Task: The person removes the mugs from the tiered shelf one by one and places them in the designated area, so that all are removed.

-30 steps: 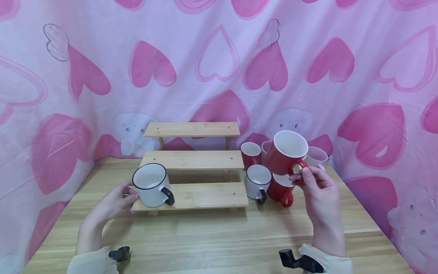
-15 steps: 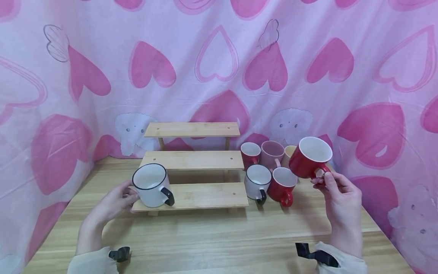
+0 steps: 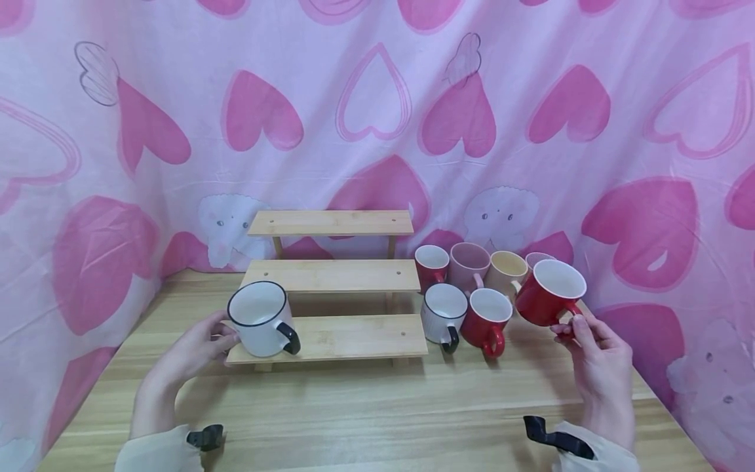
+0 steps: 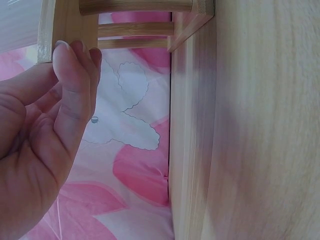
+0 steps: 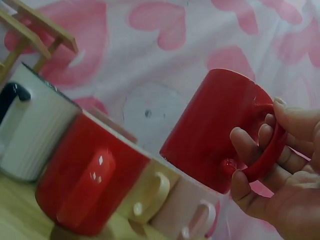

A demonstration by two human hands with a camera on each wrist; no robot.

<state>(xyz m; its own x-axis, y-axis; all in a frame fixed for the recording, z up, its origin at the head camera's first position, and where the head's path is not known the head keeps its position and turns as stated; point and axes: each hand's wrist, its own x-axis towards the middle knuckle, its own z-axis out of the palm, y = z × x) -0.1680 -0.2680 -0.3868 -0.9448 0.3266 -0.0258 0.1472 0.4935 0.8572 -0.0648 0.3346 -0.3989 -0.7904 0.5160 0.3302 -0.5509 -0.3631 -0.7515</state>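
My right hand (image 3: 601, 367) holds a red mug (image 3: 539, 300) by its handle, raised and tilted at the right of the table. The right wrist view shows fingers curled through the handle (image 5: 270, 157). A white mug with black rim and handle (image 3: 255, 334) stands at the left end of the bottom tier of a three-tier wooden rack (image 3: 354, 337). Close beside that mug, my left hand (image 3: 191, 351) grips the end of the bottom board. In the left wrist view, the fingers (image 4: 75, 90) lie against the board's end (image 4: 75, 30).
Right of the rack stand several mugs: a white one with black rim (image 3: 441, 322), red ones (image 3: 483, 324) (image 3: 430, 265), a mauve one (image 3: 467, 267), a cream one (image 3: 504, 275) and a pale pink one, partly hidden. A heart-patterned curtain (image 3: 377, 85) hangs behind the wooden table (image 3: 354, 413).
My right hand has carried the red mug to the right and slightly down, uncovering the mauve and cream mugs. The left hand, the rack and the white mug on it have stayed put.
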